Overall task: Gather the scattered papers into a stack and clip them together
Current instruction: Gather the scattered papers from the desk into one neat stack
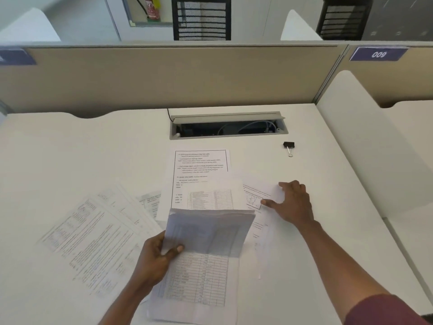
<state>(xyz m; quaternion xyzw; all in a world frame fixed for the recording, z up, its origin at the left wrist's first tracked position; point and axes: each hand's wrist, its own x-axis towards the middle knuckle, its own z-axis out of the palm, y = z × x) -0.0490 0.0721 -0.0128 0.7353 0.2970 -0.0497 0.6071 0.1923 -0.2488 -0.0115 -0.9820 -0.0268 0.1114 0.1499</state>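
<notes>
Papers fan out loose on the left of the white bench, and the left hand grips a bunch of sheets by its left edge, the top flopping over. Right hand lies spread and flat on a diagram sheet further right. Black binder clip sits alone, well apart, near the cable hatch.

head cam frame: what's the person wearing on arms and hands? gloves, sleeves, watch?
No gloves: the left hand and right hand are bare, with no ring, watch or band visible. Both forearms are uncovered. A dark maroon sleeve shows on the right arm at the bottom right corner. No sleeve is in view on the left arm.
</notes>
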